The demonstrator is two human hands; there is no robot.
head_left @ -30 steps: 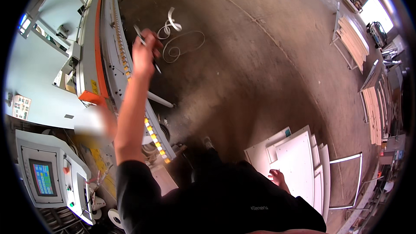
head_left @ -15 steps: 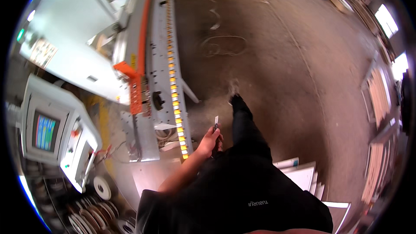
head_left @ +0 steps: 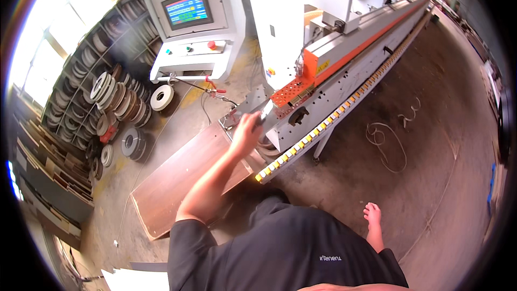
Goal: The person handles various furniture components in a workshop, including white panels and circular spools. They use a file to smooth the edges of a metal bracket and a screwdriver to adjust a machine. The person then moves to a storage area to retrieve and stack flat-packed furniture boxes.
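Note:
My left hand [head_left: 246, 129] reaches forward to the near end of a long white machine [head_left: 344, 83] with an orange stripe. It grips a thin pale tool [head_left: 266, 111], blurred, whose tip is at the machine's orange perforated plate [head_left: 291, 91]. Under my forearm lies a brown wooden panel [head_left: 172, 175]. My right hand [head_left: 372, 216] hangs low by my side above the concrete floor, fingers loosely apart and holding nothing.
A white control cabinet [head_left: 196, 27] with a lit screen and buttons stands behind the machine's end. Rolls of edge strip [head_left: 116, 99] fill shelves and floor at the left. Loose coiled strip [head_left: 385, 140] lies on the floor at the right. A white board [head_left: 134, 280] is near my feet.
The view has swung left from the machine's far length to its near end. My left hand, with the thin tool, came back from an outstretched reach and now rests at the machine's end.

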